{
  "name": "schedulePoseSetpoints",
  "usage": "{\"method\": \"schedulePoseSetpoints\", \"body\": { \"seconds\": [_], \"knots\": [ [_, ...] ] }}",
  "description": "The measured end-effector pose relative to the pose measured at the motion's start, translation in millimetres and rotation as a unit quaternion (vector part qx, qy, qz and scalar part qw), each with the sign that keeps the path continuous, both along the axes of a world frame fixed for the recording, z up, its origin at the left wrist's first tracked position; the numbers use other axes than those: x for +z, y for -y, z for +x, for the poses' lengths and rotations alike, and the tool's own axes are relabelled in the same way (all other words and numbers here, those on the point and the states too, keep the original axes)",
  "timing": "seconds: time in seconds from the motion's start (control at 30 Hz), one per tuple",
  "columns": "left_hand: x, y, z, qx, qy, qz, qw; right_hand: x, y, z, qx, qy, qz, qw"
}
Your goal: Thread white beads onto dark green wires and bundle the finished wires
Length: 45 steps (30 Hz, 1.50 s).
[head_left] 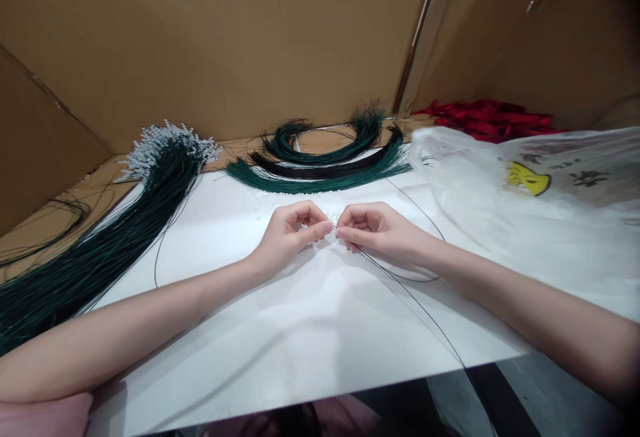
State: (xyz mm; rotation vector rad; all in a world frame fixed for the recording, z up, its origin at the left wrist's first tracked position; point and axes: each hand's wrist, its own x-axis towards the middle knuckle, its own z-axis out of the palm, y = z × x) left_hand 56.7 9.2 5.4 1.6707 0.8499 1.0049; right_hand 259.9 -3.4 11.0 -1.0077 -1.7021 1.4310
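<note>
Over the middle of the white board [300, 350], my left hand [295, 230] and my right hand [373, 227] meet almost fingertip to fingertip. Both pinch a thin dark cord [415, 300], which spans the small gap between them. From under my right hand the cord's strands run down past the board's front edge, and one loops round beneath my right wrist. Small white bits [267, 200] lie on the board just beyond my fingers.
A long green bundle with white beaded tips [173, 147] lies at left. Curved green and black bundles [320, 182] sit at the back. At right are a clear plastic bag [475, 190] and red ribbons [490, 117]. Cardboard walls [250, 37] stand behind.
</note>
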Motion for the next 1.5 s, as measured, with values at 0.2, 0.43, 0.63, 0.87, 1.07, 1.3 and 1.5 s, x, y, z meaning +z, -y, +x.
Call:
{"method": "schedulePoseSetpoints", "body": {
  "seconds": [0.2,0.43,0.63,0.87,1.07,1.3,1.5],
  "knots": [
    [-1.5,-5.0,-2.9,0.005,-0.004,0.020,1.000,2.4,0.0,-0.3,-0.005,-0.004,0.007,1.000],
    [0.0,-14.2,-4.7,0.022,-0.178,0.202,0.963,8.0,1.7,0.4,-0.023,0.005,0.012,1.000],
    [-6.2,-19.1,-1.4,0.002,-0.214,0.239,0.947,7.3,1.4,-1.1,-0.024,-0.005,0.014,1.000],
    [-2.7,-16.8,-1.6,-0.007,-0.194,0.203,0.960,6.1,2.7,-0.7,-0.023,-0.010,0.015,1.000],
    [-4.1,-15.2,-4.8,-0.057,0.008,0.033,0.998,16.6,8.6,-1.6,-0.021,0.010,0.019,1.000],
    [-9.5,-13.0,-2.1,-0.104,0.154,-0.110,0.976,15.2,8.4,-0.4,-0.008,0.016,0.043,0.999],
    [-9.2,-13.0,-2.2,-0.118,0.179,-0.128,0.968,13.6,9.4,0.3,-0.008,0.030,0.053,0.998]
  ]
}}
